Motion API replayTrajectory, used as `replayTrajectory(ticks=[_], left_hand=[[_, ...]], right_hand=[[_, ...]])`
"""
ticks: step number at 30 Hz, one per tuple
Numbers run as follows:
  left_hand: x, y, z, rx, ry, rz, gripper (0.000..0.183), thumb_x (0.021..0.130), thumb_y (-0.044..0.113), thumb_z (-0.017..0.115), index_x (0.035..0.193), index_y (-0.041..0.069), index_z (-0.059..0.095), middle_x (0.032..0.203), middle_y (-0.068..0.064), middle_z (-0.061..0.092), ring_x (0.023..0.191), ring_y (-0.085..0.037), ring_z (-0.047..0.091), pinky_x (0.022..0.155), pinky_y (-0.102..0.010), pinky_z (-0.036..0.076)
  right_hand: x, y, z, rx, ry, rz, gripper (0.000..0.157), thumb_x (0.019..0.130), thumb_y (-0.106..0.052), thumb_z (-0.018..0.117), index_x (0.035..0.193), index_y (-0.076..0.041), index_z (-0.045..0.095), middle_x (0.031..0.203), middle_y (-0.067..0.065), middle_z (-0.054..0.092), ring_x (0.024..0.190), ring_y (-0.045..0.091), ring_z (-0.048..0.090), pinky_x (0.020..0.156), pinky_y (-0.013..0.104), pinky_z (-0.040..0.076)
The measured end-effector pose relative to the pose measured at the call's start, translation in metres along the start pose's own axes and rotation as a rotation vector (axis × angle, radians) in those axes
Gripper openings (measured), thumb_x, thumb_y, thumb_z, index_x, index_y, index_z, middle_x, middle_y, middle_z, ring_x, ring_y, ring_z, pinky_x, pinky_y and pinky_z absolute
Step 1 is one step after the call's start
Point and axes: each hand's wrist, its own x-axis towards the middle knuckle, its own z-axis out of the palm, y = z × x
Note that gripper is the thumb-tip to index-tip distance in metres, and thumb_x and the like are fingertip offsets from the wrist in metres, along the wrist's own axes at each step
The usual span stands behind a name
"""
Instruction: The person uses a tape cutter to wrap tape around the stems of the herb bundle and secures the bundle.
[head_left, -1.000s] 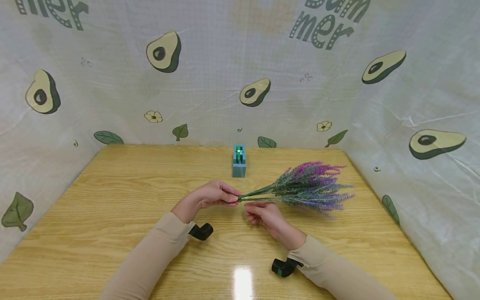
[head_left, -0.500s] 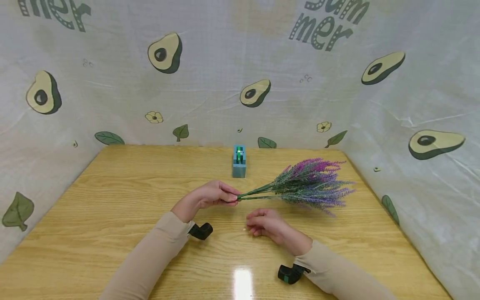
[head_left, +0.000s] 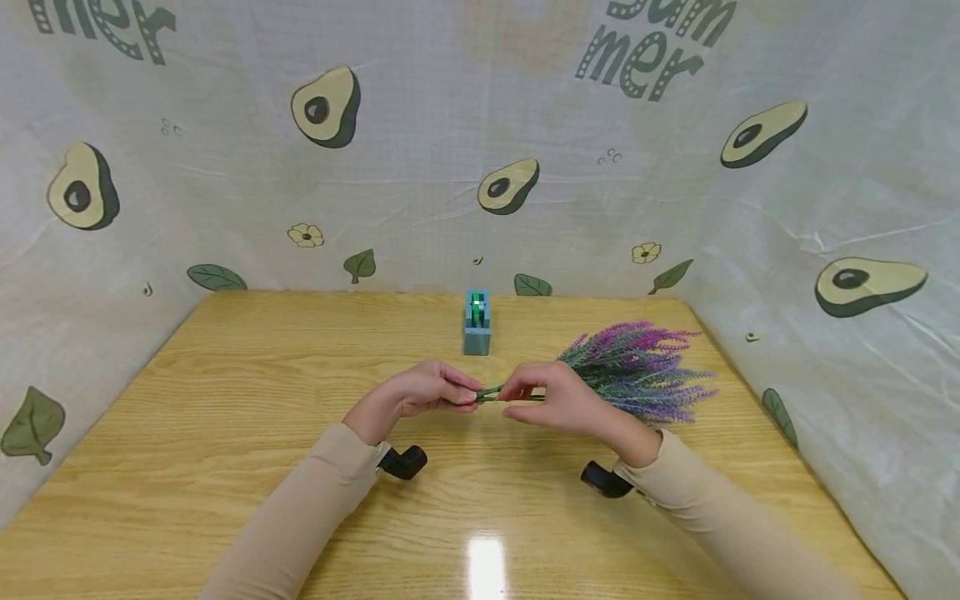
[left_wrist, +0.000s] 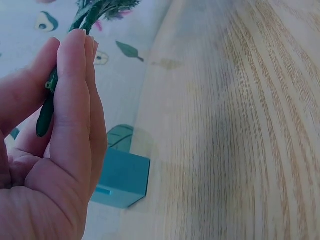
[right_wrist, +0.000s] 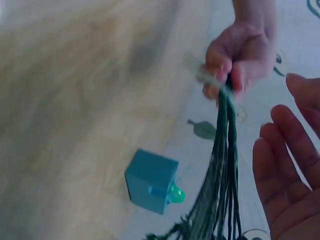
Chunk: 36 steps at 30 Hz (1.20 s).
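Observation:
My left hand [head_left: 431, 387] pinches the stem ends of a bunch of lavender [head_left: 637, 375] between thumb and fingers. The purple and pink flower heads point to the right, over the table. In the left wrist view, dark green stem ends [left_wrist: 46, 116] stick out below the fingertips. A pale, see-through strip, like tape [right_wrist: 212, 80], lies across the stems beside the left hand. My right hand [head_left: 562, 398] is at the stems from the front, hiding part of them in the head view. In the right wrist view its fingers [right_wrist: 280, 160] are spread and loosely bent, apart from the stems.
A teal tape dispenser [head_left: 477, 340] with a green roll stands behind the hands, near the back of the wooden table [head_left: 300, 333]. A pale curtain [head_left: 420, 108] printed with avocados surrounds the table at the back and sides.
My right hand first drew down and away from the stems, then rose and shifted right, up to them. The left hand keeps its hold in the same spot; the flower heads shifted slightly.

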Motion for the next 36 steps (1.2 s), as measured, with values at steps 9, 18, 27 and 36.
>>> replayTrajectory(ticks=[9,18,27,36], left_hand=[[0.001,0.0,0.0,-0.007,-0.005,-0.012,0.031,0.09,-0.008,0.054,0.12,-0.015,0.054,0.088,-0.012,0.067,0.078,-0.015,0.066,0.09,-0.041,0.046],[0.004,-0.004,0.0,0.019,-0.008,0.0,0.029,0.088,-0.01,0.055,0.117,-0.017,0.055,0.09,-0.013,0.067,0.078,-0.016,0.066,0.09,-0.043,0.045],[0.005,-0.005,0.001,0.078,0.047,0.013,0.028,0.088,-0.009,0.057,0.115,-0.014,0.059,0.093,-0.014,0.067,0.078,-0.015,0.066,0.087,-0.041,0.048],[0.006,-0.015,0.007,0.208,0.132,0.157,0.028,0.087,0.005,0.064,0.112,-0.008,0.06,0.096,-0.02,0.066,0.088,-0.031,0.064,0.081,-0.039,0.053]], right_hand=[[0.017,0.012,-0.013,-0.345,-0.167,0.009,0.021,0.079,-0.018,0.077,0.097,-0.013,0.068,0.097,-0.003,0.06,0.092,0.018,0.057,0.08,0.033,0.048],[0.019,0.024,-0.01,-0.318,-0.287,0.131,0.022,0.08,-0.008,0.074,0.098,-0.013,0.064,0.095,-0.001,0.066,0.087,0.015,0.062,0.073,0.031,0.051],[0.014,0.033,-0.004,-0.285,-0.218,0.044,0.012,0.083,-0.005,0.07,0.094,-0.008,0.07,0.094,0.001,0.068,0.084,0.012,0.063,0.072,0.026,0.052],[0.009,0.038,0.002,-0.299,-0.139,0.011,0.015,0.082,-0.004,0.07,0.097,-0.004,0.073,0.092,0.004,0.069,0.083,0.014,0.064,0.07,0.023,0.052]])
